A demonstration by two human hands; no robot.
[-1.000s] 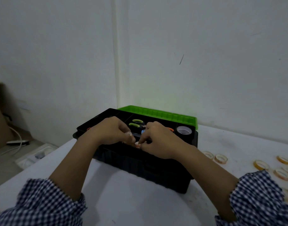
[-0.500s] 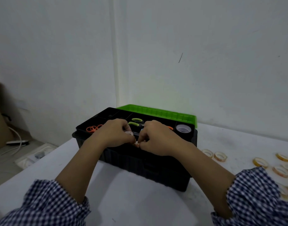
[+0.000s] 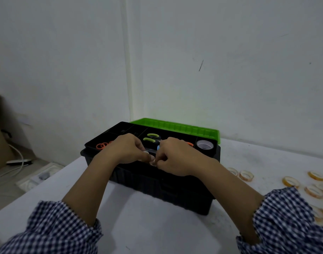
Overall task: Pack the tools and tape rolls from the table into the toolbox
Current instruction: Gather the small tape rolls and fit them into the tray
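Toolbox: a black plastic toolbox point(image 3: 157, 187) with ribbed walls stands near the middle of the white tabletop point(image 3: 153, 231); its green lid point(image 3: 177, 125) lies open behind it, toward the wall.
Tray: the top is split into shallow compartments; small orange rings point(image 3: 101, 145) sit in the left one, green-handled scissors point(image 3: 150, 138) in the middle, a roll with a white core point(image 3: 204, 144) in the right corner one.
Held piece: a small pale tape roll point(image 3: 153, 163), mostly hidden, sits between the two hands over the tray's near edge.
Left hand: the left hand point(image 3: 128, 150) is curled, fingers point(image 3: 147, 156) closed together on the small tape roll.
Right hand: the right hand point(image 3: 177, 158) is curled too, thumb and forefinger pinched on the same roll, touching the left fingertips.
Loose rolls: thin, translucent amber tape rolls point(image 3: 292, 181) lie flat on the tabletop, scattered right of the toolbox, two nearer ones point(image 3: 245, 175) just beside it.
Sleeves: rolled blue-and-white checked cloth sleeves point(image 3: 52, 228) on both forearms.
Wall: plain white wall point(image 3: 230, 70), matt, with a dark scratch.
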